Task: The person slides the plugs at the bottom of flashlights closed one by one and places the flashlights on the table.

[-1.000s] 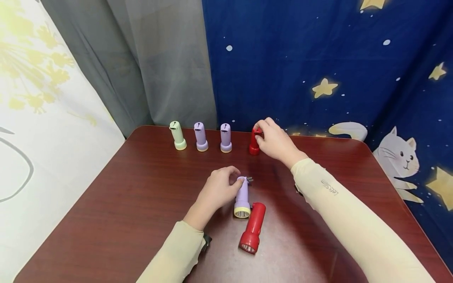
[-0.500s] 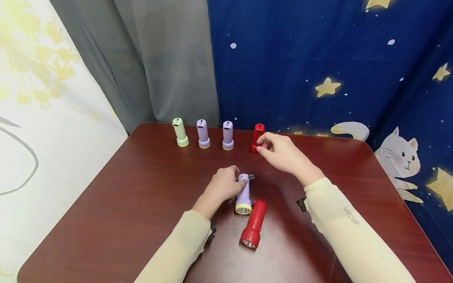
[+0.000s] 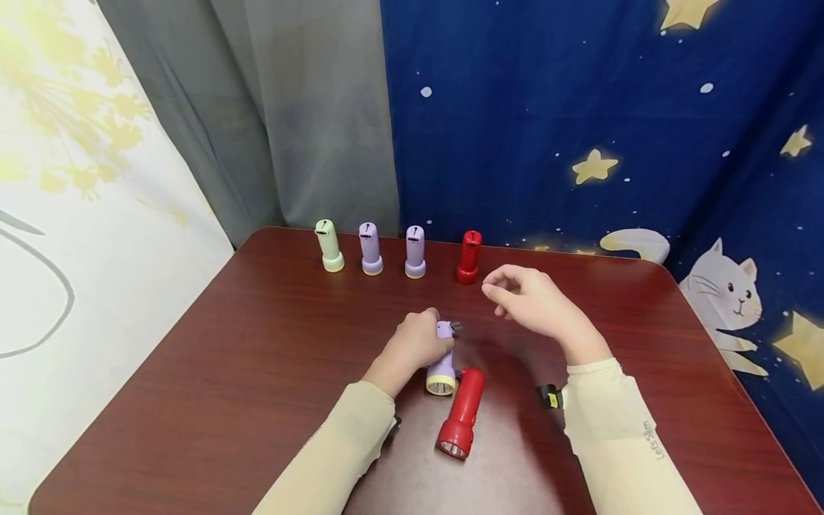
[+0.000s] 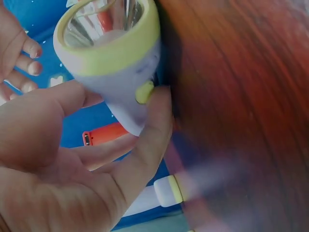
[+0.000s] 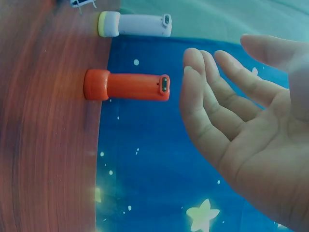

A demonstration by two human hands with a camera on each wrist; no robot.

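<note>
My left hand [image 3: 417, 343] grips a purple flashlight [image 3: 441, 378] with a yellow rim near the middle of the table; its plug prongs stick out at the far end. In the left wrist view, thumb and fingers curl round the flashlight's body [image 4: 113, 92], close to a yellow switch. My right hand [image 3: 531, 300] hovers over the table with loosely bent fingers, holding nothing. Just beyond it, a red flashlight [image 3: 468, 259] stands on its head, apart from the fingers, as the right wrist view also shows. Another red flashlight [image 3: 465, 409] lies beside the purple one.
Along the far edge of the brown table [image 3: 290, 343], a green flashlight [image 3: 330, 247] and two purple flashlights, one left [image 3: 370, 249] and one right [image 3: 415, 252], stand upright in a row with the red one. Curtains [image 3: 502, 129] hang right behind the table.
My right hand has let go of the standing red flashlight and drawn back toward me and to the right. My left hand has closed further round the purple flashlight, which lies in about the same place.
</note>
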